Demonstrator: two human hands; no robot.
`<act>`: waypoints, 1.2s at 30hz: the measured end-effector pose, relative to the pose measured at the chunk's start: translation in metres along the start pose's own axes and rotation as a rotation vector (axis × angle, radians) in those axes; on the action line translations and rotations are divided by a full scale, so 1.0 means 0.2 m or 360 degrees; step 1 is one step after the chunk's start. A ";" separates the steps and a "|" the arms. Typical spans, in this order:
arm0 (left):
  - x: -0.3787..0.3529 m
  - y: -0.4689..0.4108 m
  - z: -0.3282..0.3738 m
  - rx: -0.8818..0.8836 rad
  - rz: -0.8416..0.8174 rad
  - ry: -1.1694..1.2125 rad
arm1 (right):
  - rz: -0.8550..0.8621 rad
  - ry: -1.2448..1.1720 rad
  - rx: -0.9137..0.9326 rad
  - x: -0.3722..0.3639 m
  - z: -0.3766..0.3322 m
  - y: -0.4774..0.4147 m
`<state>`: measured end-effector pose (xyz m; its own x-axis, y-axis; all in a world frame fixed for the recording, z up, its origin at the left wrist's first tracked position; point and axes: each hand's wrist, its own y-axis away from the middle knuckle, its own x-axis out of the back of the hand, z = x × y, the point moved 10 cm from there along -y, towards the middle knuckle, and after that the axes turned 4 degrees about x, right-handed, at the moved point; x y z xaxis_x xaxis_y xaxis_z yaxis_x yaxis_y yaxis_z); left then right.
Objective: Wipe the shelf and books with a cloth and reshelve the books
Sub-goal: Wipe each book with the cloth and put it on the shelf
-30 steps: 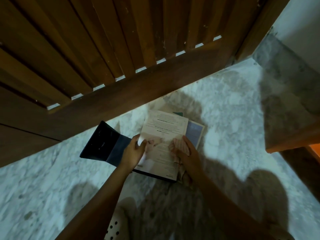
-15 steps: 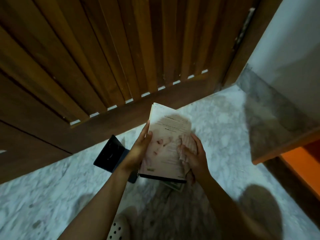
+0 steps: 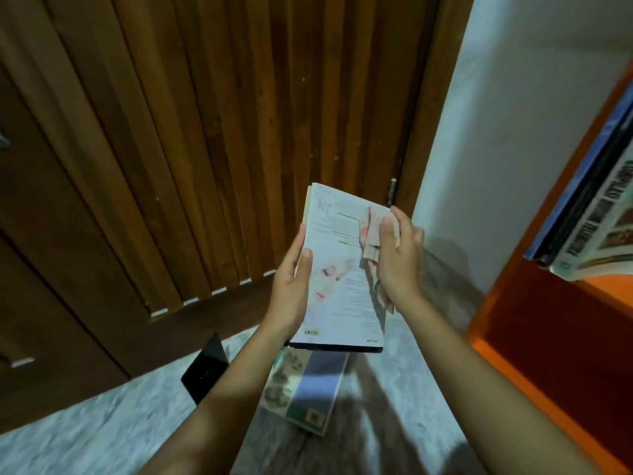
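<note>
Backdrop: slatted brown wooden door [image 3: 205, 149], white wall [image 3: 513, 132] to its right, grey-white marbled floor [image 3: 85, 433] below.
Held book [image 3: 342, 286]: up in the air between both hands, in front of the door and above the floor, cover facing the camera, top end tilted away.
Book look: pale cover with lines of small print too blurred to read, a faint pinkish picture mid-cover, a barcode at the lower left corner, a dark bottom edge, and yellowish page edges showing at the top left.
Left hand [image 3: 291, 293]: grips the book's left edge, thumb flat on the cover, fingers curled behind.
Right hand [image 3: 399, 255]: fingers curled over the cloth [image 3: 370, 234], pressing it onto the cover's upper right.
Cloth look: pale pinkish, crumpled, with a loose tail hanging down along the book's right edge.
Floor book [image 3: 305, 389]: lies flat under the held one, green and blue-grey cover, partly covered by the left forearm.
Dark flat object [image 3: 205, 368]: on the floor left of that book, near the door's foot; can't tell what it is.
Orange shelf [image 3: 548, 337]: at the right edge, with shelved books [image 3: 599, 217] leaning in its upper part.
</note>
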<state>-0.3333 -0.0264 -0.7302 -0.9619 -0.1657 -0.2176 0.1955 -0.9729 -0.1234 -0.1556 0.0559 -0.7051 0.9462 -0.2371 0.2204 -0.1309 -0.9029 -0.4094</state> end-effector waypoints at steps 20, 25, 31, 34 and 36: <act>-0.24 0.14 0.33 -0.0290 0.0039 -0.0047 | 0.0010 0.0391 0.0787 0.03 -0.66 0.08; -0.19 0.14 0.33 -0.0264 0.0053 0.0137 | 0.0177 0.0533 0.0521 0.21 -0.42 -0.03; -0.22 0.11 0.32 -0.0265 0.0077 0.0149 | 0.0111 0.0488 0.0400 0.12 -0.38 0.09; -0.15 0.08 0.30 -0.0255 0.0173 0.0225 | -0.0218 0.0495 0.0935 -0.08 -0.58 0.29; -0.09 0.07 0.29 -0.0224 0.0186 0.0363 | -0.0183 0.0526 0.0840 -0.03 -0.47 0.25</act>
<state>-0.3251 -0.0458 -0.6725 -0.8666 -0.2192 -0.4483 0.3423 -0.9148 -0.2145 -0.1957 -0.0208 -0.6430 0.7932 -0.3233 0.5160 0.2096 -0.6507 -0.7299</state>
